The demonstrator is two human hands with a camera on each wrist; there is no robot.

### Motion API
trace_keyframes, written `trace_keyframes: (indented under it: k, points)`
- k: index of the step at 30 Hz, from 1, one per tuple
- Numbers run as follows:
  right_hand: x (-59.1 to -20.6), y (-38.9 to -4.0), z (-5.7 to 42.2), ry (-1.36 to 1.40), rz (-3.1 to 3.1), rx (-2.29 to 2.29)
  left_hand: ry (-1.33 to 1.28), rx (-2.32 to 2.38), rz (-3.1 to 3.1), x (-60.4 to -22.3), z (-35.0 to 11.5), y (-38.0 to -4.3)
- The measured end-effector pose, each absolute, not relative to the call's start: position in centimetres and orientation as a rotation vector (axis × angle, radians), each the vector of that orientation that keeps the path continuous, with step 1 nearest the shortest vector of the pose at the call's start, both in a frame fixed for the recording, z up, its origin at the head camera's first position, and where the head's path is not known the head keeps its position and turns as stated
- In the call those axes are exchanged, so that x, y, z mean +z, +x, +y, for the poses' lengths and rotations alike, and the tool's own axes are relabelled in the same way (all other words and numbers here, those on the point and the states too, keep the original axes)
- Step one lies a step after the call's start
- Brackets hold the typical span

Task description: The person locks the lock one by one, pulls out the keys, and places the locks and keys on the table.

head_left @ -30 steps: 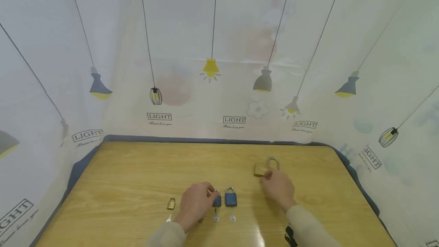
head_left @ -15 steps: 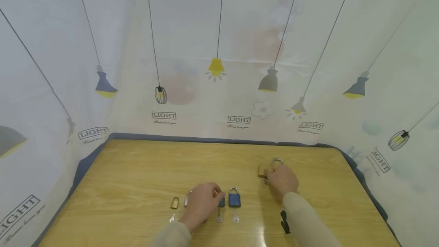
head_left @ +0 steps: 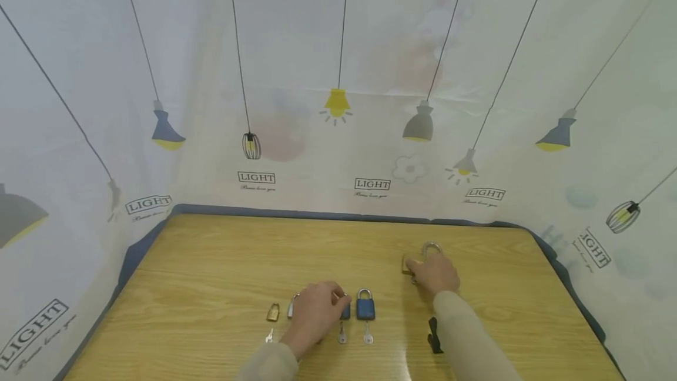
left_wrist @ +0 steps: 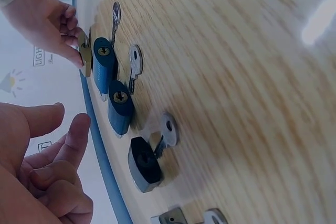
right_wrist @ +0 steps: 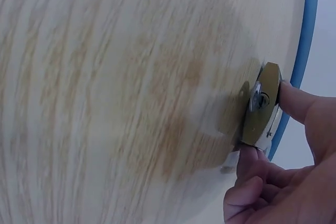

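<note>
My right hand (head_left: 439,275) pinches a large brass padlock (right_wrist: 266,98) between thumb and fingers at the back right of the table. A key (right_wrist: 255,98) sits in its keyhole, and its shackle (head_left: 432,247) shows beyond the hand. My left hand (head_left: 316,313) hovers over a row of padlocks, thumb and forefinger apart, other fingers loosely bent, holding nothing. Beside it stand two blue padlocks (head_left: 365,309), each with a key (head_left: 368,334) in front. A dark padlock (left_wrist: 144,166) with its key (left_wrist: 169,129) shows in the left wrist view.
A small brass padlock (head_left: 272,312) lies left of my left hand, with a key (head_left: 269,336) in front. A silver padlock (head_left: 291,309) is partly covered by that hand. The wooden table (head_left: 211,263) ends at a lamp-printed curtain (head_left: 296,193) behind.
The right hand has moved slightly forward over the brass padlock and now covers more of it. The left hand stays over the row. The whole view has shifted a little.
</note>
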State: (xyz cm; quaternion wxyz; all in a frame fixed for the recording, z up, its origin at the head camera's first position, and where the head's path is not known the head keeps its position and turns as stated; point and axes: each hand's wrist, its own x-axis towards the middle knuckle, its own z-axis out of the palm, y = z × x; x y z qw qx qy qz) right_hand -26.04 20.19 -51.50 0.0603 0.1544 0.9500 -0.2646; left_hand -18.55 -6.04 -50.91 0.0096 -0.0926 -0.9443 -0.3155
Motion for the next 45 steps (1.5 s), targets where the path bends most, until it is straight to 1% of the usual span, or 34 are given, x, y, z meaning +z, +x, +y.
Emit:
trace_keyframes:
  k: [14,31,45]
  points:
    - [-51.63,-26.01,20.63,0.478,2.851,-0.960,-0.236,-0.969,-2.966,-50.87,-6.33,-18.35]
    - [-51.85,-25.55,20.65,0.439,2.855,-1.056,-0.251,-0.978,-2.970,-50.89,-6.38,-18.30]
    - [-52.02,-25.34,20.72,0.431,2.774,-1.228,-0.259,-0.994,-2.954,-50.62,-6.32,-18.33]
